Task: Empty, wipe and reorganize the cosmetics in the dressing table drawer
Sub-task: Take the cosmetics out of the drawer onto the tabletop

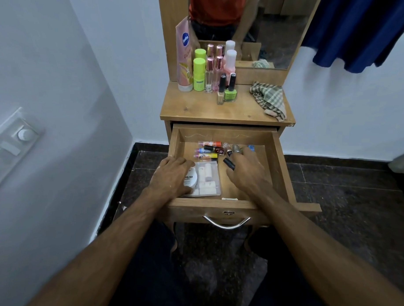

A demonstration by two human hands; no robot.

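- Left hand [172,174] rests, fingers curled, on round white tub [191,178], lower-centre.
- Right hand [246,170] spread open; could scatter small bottles [219,150] in drawer [280,169].

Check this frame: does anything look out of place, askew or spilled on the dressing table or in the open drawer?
Nothing spilled or damaged. The checked cloth lies crumpled at the tabletop's right edge, one corner hanging over. In the drawer, small tubes and nail polish bottles lie on their sides in a loose jumble.
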